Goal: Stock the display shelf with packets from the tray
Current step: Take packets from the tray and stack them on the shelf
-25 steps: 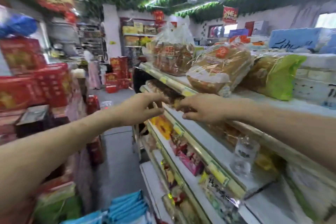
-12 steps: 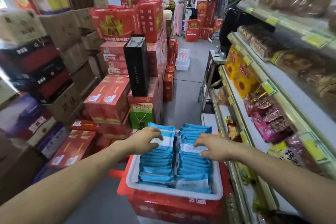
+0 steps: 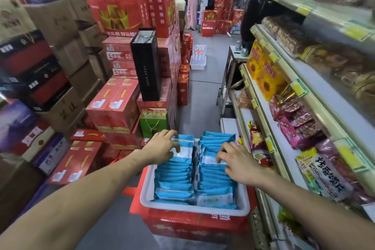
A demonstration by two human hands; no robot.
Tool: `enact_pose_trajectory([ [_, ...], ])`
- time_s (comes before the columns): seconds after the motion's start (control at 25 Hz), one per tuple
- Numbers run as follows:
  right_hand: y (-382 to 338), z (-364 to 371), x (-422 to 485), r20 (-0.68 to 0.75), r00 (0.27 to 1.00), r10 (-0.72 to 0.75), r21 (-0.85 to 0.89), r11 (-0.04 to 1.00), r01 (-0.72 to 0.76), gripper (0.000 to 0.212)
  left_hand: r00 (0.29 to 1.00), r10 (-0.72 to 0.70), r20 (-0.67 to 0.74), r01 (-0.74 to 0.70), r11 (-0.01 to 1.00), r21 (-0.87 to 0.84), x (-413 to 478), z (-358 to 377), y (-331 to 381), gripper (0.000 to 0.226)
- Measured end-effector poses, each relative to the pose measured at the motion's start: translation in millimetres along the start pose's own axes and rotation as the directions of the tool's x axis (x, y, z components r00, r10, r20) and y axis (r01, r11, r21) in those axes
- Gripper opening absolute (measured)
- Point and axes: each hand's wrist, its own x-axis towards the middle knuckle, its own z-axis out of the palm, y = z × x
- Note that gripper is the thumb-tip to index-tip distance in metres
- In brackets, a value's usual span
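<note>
At lower centre, left grip [image 3: 160, 149] and right grip [image 3: 237, 161] pinch blue plastic packets [image 3: 174, 177]; best lifted straight from white plastic tray [image 3: 194, 210].

1. A single wide-angle view from the person's head; both forearms enter from the lower corners.
2. It faces forward and down along the aisle.
3. Nearest, at lower centre, is the tray [image 3: 192, 209] of blue packets [image 3: 174, 178], with the left hand [image 3: 160, 148] and right hand [image 3: 237, 161] close below the lens.
4. The display shelf [image 3: 316, 95] runs up the right edge, stacked boxes [image 3: 113, 103] fill the left, and the aisle's far end is at top centre.
</note>
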Motion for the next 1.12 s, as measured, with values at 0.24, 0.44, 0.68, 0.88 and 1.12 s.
enact_pose_trajectory([
  [0.24, -4.1, 9.4, -1.1, 0.092, 0.995, -0.046, -0.031, 0.998, 0.049, 0.042, 0.989, 0.100, 0.107, -0.103, 0.995, 0.019, -0.5, -4.8, -18.0, 0.031],
  [0.44, -6.0, -1.8, 7.0, 0.076, 0.995, -0.061, -0.005, 0.998, 0.062, 0.047, 0.980, 0.178, 0.084, -0.171, 0.982, -0.080, 5.4, -5.8, -19.3, 0.027],
  [0.68, 10.2, -76.8, 19.3, 0.133, 0.991, 0.008, 0.237, 0.971, -0.040, 0.036, 0.951, 0.277, 0.138, -0.232, 0.933, -0.275, 15.1, -31.3, -30.3, 0.031],
  [0.88, 34.5, -191.5, 16.7, 0.098, 0.989, 0.107, 0.261, 0.957, -0.130, 0.035, 0.959, 0.274, 0.068, -0.224, 0.886, -0.405, 54.3, -160.4, -18.2, 0.032],
  [1.12, 76.5, -336.6, -25.9, 0.008, 0.966, 0.259, 0.137, 0.956, -0.258, 0.038, 0.876, 0.473, -0.092, -0.453, 0.743, -0.493, 128.4, -325.2, 60.3, 0.033],
])
